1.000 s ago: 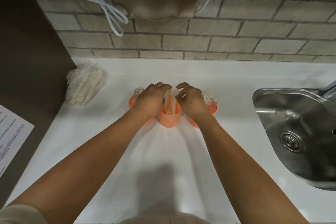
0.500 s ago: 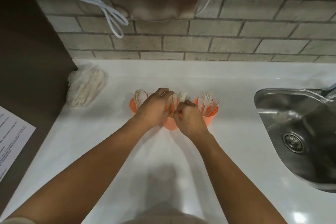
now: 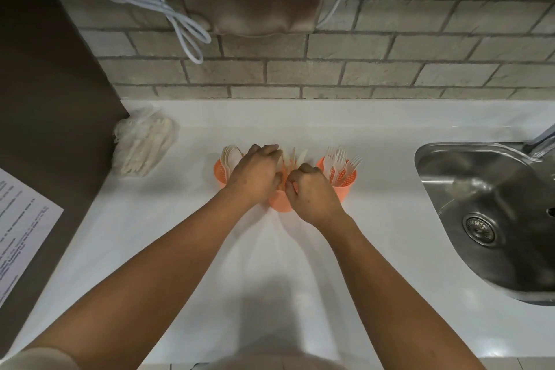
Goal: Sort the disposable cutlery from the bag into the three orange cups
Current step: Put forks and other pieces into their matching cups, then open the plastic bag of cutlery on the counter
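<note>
Two curled grips, left hand (image 3: 255,177) and right hand (image 3: 313,194), clasp the middle cup (image 3: 279,204); writing on the sheet (image 3: 24,219) is unreadable.

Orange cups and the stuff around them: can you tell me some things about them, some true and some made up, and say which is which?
1. The forks stand in the right cup. True.
2. The bag of cutlery lies in the sink. False: it lies on the counter, far left, away from the sink.
3. The left hand and the right hand are both at the middle cup. True.
4. The spoons are in the middle cup. False: they stand in the left cup; the middle cup holds knives.
</note>
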The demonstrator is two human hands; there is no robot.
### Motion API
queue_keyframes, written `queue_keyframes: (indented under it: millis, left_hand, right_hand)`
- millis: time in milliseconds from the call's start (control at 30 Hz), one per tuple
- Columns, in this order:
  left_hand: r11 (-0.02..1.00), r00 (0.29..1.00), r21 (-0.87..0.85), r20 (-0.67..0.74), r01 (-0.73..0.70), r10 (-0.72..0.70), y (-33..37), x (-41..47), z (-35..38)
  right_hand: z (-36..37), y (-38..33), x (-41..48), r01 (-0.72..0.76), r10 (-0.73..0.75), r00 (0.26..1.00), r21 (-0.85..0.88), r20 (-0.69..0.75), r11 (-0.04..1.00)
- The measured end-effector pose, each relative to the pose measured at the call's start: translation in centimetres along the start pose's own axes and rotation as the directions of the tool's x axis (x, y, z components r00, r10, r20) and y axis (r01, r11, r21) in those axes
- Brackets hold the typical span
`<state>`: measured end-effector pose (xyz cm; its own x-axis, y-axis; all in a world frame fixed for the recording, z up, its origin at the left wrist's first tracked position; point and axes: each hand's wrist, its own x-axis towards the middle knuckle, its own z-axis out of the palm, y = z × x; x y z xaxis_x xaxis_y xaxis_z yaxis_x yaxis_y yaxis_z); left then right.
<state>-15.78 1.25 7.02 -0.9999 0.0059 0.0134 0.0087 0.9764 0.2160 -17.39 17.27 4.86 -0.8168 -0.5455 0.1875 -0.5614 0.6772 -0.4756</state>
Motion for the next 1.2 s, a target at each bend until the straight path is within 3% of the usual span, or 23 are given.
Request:
queue_keyframes:
  millis: [233, 433, 733, 967, 1100, 1200]
  left_hand:
    - [0.996, 0.983, -0.094, -0.182, 0.003, -0.021, 1.0, -2.5, -0.9]
    - [0.952, 0.893, -0.306, -0.432, -0.015, -0.125, 0.8, -6.6, -1.5]
    - [0.863, 0.763, -0.468, -0.483, 0.189, -0.429, -5.2, -11.3, -2.4]
    - [0.760, 0.646, -0.542, -0.444, 0.358, -0.621, -12.5, -13.9, -3.8]
    - [0.667, 0.608, -0.585, -0.340, 0.461, -0.718, -17.2, -13.8, -4.3]
    - [0.591, 0.595, -0.618, -0.236, 0.518, -0.768, -20.9, -13.0, -4.6]
  right_hand:
    - [-0.7, -1.0, -0.9, -0.004, 0.019, 0.984, 0.086, -0.176, 0.996]
    - [-1.5, -3.7, -1.2, 0.056, 0.002, 0.969, 0.225, -0.249, 0.973]
    - [0.6, -12.2, 1.4, 0.234, -0.141, 0.956, 0.374, -0.259, 0.897]
    - [5.2, -18.4, 4.2, 0.206, -0.153, 0.978, 0.524, -0.143, 0.827]
    - [7.9, -21.5, 6.8, -0.020, -0.053, 0.994, 0.639, 0.095, 0.769]
    - [9.7, -22.8, 9.6, -0.236, 0.044, 0.952, 0.636, 0.302, 0.735]
